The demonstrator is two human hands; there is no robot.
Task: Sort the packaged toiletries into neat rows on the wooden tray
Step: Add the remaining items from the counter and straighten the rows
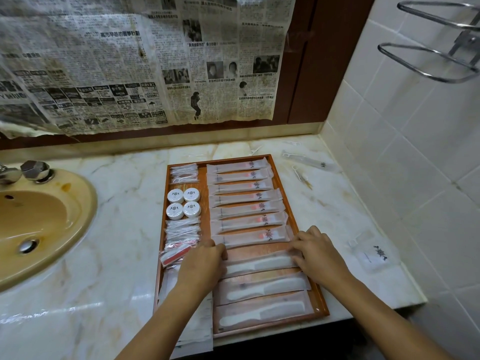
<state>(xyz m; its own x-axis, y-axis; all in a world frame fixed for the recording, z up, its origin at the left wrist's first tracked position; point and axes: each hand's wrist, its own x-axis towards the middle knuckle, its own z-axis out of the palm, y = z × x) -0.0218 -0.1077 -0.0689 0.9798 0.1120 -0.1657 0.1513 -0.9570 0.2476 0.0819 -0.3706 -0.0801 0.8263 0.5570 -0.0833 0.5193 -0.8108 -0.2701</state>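
Note:
The wooden tray [220,160] lies on the marble counter. Its right column holds several toothbrush packets [246,198] in rows, with two comb packets [262,285] below them. Between those groups lies a third comb packet [259,263]. My left hand [205,266] grips its left end and my right hand [319,255] pinches its right end. The left column holds floss pick packets [184,172], several round white containers [183,203], small clear packets [183,229] and a red-and-white packet [176,252]. My left forearm hides the tray's lower left.
A beige sink [39,224] with a tap knob [36,170] is at the left. Loose on the counter to the right are a square packet [374,255], a long packet [311,161] and a floss pick [301,175]. Flat packets [194,328] overhang the front edge. The tiled wall is close on the right.

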